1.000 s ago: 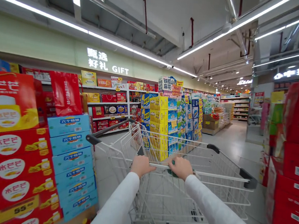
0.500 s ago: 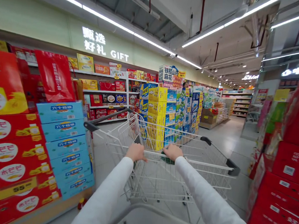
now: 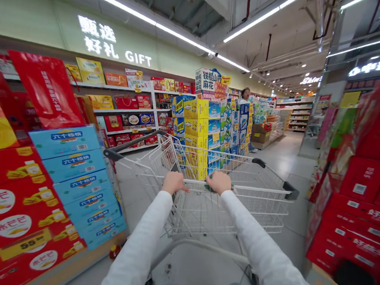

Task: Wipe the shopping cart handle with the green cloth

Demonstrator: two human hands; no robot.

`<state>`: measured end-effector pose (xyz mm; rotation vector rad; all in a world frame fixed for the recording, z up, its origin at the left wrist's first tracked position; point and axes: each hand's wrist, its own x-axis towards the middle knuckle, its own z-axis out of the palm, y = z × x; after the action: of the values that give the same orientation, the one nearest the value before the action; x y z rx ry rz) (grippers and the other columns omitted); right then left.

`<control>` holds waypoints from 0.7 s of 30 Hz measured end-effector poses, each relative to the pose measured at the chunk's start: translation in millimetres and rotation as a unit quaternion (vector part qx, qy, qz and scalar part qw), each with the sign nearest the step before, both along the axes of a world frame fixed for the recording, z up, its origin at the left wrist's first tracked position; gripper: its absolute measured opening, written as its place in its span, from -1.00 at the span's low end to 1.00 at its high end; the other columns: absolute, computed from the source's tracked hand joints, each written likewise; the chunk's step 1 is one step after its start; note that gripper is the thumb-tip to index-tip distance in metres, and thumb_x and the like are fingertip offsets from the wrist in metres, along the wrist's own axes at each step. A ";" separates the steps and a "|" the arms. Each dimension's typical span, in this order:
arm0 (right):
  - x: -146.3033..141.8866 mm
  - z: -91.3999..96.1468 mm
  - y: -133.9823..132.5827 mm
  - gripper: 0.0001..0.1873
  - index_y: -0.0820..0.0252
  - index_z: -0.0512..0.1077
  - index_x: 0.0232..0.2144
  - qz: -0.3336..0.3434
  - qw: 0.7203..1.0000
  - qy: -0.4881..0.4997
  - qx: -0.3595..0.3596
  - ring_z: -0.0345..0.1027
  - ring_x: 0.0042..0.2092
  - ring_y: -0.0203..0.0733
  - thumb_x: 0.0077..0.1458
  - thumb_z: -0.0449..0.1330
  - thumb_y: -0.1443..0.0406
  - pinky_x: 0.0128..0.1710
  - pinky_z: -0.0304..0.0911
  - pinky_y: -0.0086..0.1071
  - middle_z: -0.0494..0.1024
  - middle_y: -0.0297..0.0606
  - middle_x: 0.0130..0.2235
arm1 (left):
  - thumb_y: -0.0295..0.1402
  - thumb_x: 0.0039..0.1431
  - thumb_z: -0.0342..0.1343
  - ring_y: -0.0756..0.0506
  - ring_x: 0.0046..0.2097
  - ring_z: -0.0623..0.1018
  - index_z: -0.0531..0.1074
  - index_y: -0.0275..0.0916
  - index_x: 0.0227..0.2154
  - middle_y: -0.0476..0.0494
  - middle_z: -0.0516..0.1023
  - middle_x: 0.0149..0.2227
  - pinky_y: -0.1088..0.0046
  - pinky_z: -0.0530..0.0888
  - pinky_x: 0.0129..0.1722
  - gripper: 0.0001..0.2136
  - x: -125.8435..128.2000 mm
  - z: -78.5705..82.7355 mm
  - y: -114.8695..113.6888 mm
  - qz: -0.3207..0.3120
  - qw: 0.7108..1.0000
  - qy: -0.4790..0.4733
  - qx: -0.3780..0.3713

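Held the shopping cart by its near side rim, with left hand and right hand a little apart. Curled the fingers of the left hand over the rim, leaving its thumb stretched out toward the right hand. Closed the right hand over the same rim, on top of a small dark green piece too covered to identify. Could not tell how far the fingertips wrapped underneath. Had the cart sideways on the floor, with its black push handle at the left end and black caps on the right end's corners. Placed both hands between those ends, with the left one nearer the push handle. Faced yellow boxes stacked beyond the cart's far edge. Had light blue boxes near its left end, and red cartons past its right corners. Saw a person farther off, partly hidden behind boxes.
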<state>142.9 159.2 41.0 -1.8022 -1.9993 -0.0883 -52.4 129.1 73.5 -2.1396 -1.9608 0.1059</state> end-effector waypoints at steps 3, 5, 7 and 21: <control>-4.7 6.5 3.5 -0.53 0.30 0.49 -0.26 -0.008 0.999 0.004 -0.043 0.43 -0.20 -0.03 0.09 -0.02 0.06 -0.30 0.15 -0.33 0.54 0.02 -0.23 | 0.24 -0.21 0.08 -0.27 -0.22 0.57 0.53 -0.29 -0.44 -0.35 0.57 -0.44 0.28 0.42 -0.18 -0.39 0.2 -0.2 2.8 -0.003 1.000 -0.002 -0.001; -15.2 -0.2 -3.8 -0.57 0.28 0.49 -0.28 -0.021 1.000 0.010 0.012 0.41 -0.19 -0.05 0.13 -0.06 0.12 -0.26 0.15 -0.33 0.54 0.00 -0.24 | 0.23 -0.22 0.09 -0.26 -0.22 0.57 0.53 -0.29 -0.40 -0.35 0.57 -0.43 0.29 0.42 -0.19 -0.39 0.3 -0.2 4.9 -0.001 1.000 -0.005 -0.004; -28.8 -10.7 -13.8 -0.61 0.24 0.48 -0.30 -0.023 0.994 0.012 0.105 0.38 -0.15 -0.07 0.15 -0.09 0.18 -0.20 0.12 -0.32 0.53 -0.05 -0.24 | 0.23 -0.23 0.10 -0.26 -0.22 0.57 0.53 -0.29 -0.38 -0.36 0.57 -0.43 0.31 0.42 -0.20 -0.38 -0.5 -0.8 7.0 0.001 1.000 -0.006 -0.002; -47.4 -6.2 -2.1 -0.58 0.26 0.48 -0.29 -0.003 0.997 0.013 0.075 0.34 -0.18 -0.06 0.15 -0.09 0.14 -0.22 0.11 -0.31 0.51 -0.03 -0.25 | 0.25 -0.22 0.07 -0.26 -0.17 0.55 0.53 -0.30 -0.29 -0.38 0.58 -0.34 0.34 0.41 -0.20 -0.32 -4.0 -6.1 13.2 0.008 1.000 0.002 0.014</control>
<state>95.5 157.1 34.7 -1.7079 -1.9160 -0.2101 -56.4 142.3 67.4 -2.1046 -1.9660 0.0860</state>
